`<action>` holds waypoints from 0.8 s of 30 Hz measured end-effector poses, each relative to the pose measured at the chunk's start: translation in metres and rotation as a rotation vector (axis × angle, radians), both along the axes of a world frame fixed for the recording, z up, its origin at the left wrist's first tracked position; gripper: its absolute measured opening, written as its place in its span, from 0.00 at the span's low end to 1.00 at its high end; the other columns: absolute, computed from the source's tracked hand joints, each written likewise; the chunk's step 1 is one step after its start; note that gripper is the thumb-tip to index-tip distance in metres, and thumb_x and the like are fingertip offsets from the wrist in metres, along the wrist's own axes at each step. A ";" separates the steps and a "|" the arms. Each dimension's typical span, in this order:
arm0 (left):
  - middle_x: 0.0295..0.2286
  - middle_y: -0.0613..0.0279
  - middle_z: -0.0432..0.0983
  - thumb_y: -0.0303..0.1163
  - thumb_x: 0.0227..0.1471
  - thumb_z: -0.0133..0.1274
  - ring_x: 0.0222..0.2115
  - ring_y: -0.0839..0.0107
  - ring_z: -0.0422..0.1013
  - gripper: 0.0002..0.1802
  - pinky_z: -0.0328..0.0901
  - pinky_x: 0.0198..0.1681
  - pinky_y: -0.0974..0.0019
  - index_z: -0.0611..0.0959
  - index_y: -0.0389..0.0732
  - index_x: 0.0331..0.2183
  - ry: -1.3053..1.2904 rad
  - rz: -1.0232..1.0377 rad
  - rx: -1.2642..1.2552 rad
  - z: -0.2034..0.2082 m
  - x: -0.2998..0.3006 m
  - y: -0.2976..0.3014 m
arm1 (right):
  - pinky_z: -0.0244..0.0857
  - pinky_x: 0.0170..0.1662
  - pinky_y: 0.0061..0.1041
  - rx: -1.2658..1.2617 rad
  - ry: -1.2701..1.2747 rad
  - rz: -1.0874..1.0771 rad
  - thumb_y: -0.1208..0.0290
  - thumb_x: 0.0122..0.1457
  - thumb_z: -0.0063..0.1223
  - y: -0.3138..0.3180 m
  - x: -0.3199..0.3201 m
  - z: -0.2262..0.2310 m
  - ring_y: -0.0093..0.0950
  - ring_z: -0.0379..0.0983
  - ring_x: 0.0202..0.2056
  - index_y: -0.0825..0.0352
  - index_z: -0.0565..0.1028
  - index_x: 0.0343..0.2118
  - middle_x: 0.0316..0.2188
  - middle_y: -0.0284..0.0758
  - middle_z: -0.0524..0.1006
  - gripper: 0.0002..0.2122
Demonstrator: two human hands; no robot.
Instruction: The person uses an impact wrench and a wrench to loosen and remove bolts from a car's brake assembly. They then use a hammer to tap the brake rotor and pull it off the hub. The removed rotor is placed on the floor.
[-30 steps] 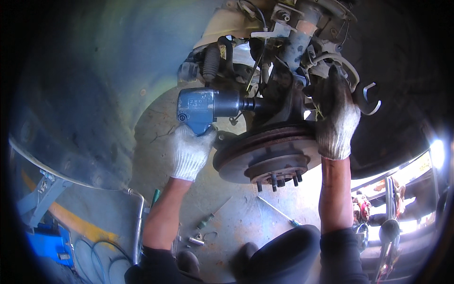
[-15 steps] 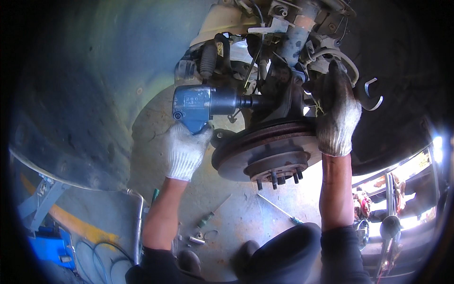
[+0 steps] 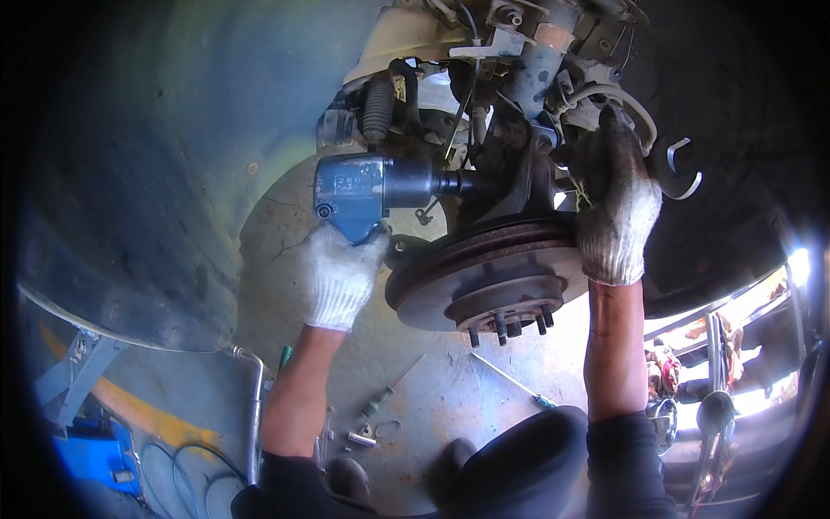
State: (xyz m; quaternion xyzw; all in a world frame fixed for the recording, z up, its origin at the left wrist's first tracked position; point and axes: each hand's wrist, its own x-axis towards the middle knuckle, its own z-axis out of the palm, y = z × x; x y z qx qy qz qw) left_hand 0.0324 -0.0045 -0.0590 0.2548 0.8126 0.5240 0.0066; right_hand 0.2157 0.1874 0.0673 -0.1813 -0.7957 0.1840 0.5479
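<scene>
My left hand (image 3: 341, 268), in a white knit glove, is wrapped around the handle of a blue impact wrench (image 3: 350, 189). The tool lies level, and its dark socket (image 3: 450, 183) points right against the steering knuckle (image 3: 527, 182) at the foot of the strut (image 3: 532, 82). On the knuckle's other side, my right hand (image 3: 618, 208), in a soiled glove, is closed around a spanner. Only the open jaw of the spanner (image 3: 694, 186) sticks out to the right of the glove; its other end is hidden. Below the knuckle sits a rusty brake disc (image 3: 424, 298) with several wheel studs.
Two screwdrivers (image 3: 378, 402) (image 3: 540, 401) and small metal parts (image 3: 363, 437) lie on the floor. A metal bar (image 3: 256, 415) stands at lower left, near a blue jack (image 3: 99, 454) and a hose (image 3: 177, 471). The fender (image 3: 130, 199) curves along the left.
Both hands keep their grips and the tools stay in place. Only a very slight shift of the view shows.
</scene>
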 end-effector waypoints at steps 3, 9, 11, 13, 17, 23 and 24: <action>0.23 0.43 0.82 0.41 0.48 0.69 0.25 0.51 0.81 0.19 0.72 0.29 0.56 0.85 0.32 0.28 -0.010 -0.008 -0.023 0.002 0.000 0.000 | 0.75 0.44 0.33 0.368 -0.144 -0.252 0.90 0.53 0.56 0.000 0.000 0.001 0.37 0.81 0.38 0.67 0.77 0.58 0.39 0.43 0.82 0.26; 0.24 0.44 0.83 0.41 0.49 0.69 0.25 0.52 0.81 0.19 0.72 0.30 0.56 0.85 0.32 0.30 -0.018 -0.007 -0.031 0.005 0.002 -0.001 | 0.75 0.44 0.34 0.557 -0.150 -0.306 0.89 0.53 0.57 0.003 0.001 0.000 0.39 0.82 0.40 0.67 0.77 0.57 0.40 0.44 0.83 0.26; 0.25 0.44 0.83 0.40 0.49 0.69 0.25 0.52 0.81 0.19 0.72 0.30 0.56 0.85 0.32 0.31 -0.064 -0.029 0.015 0.005 0.003 -0.001 | 0.74 0.42 0.33 0.542 -0.146 -0.305 0.88 0.53 0.57 0.004 0.001 0.000 0.37 0.81 0.36 0.67 0.77 0.57 0.37 0.42 0.82 0.26; 0.25 0.45 0.83 0.40 0.49 0.69 0.25 0.52 0.81 0.19 0.72 0.31 0.57 0.86 0.32 0.31 -0.016 -0.017 0.022 0.005 0.003 -0.001 | 0.74 0.41 0.31 0.504 -0.138 -0.282 0.88 0.53 0.57 0.003 0.000 0.001 0.35 0.79 0.33 0.67 0.77 0.57 0.35 0.41 0.81 0.25; 0.25 0.45 0.83 0.41 0.49 0.69 0.25 0.52 0.81 0.19 0.72 0.31 0.56 0.86 0.32 0.30 -0.024 0.017 -0.005 0.002 0.002 0.000 | 0.73 0.38 0.28 0.069 0.002 -0.022 0.87 0.57 0.55 -0.001 -0.002 0.002 0.31 0.77 0.30 0.68 0.77 0.56 0.32 0.37 0.80 0.22; 0.23 0.43 0.81 0.43 0.48 0.69 0.25 0.49 0.80 0.21 0.72 0.30 0.55 0.85 0.32 0.29 0.010 0.000 -0.038 -0.006 -0.004 0.003 | 0.72 0.37 0.24 -0.111 0.134 0.064 0.84 0.62 0.53 -0.003 -0.005 0.001 0.24 0.76 0.30 0.68 0.78 0.56 0.31 0.34 0.79 0.18; 0.23 0.42 0.81 0.42 0.48 0.69 0.24 0.48 0.80 0.21 0.72 0.30 0.54 0.84 0.31 0.28 -0.069 -0.024 -0.055 -0.006 -0.005 0.004 | 0.72 0.37 0.24 -0.160 0.134 0.053 0.84 0.63 0.53 -0.002 -0.005 0.001 0.23 0.76 0.30 0.68 0.78 0.56 0.31 0.34 0.79 0.18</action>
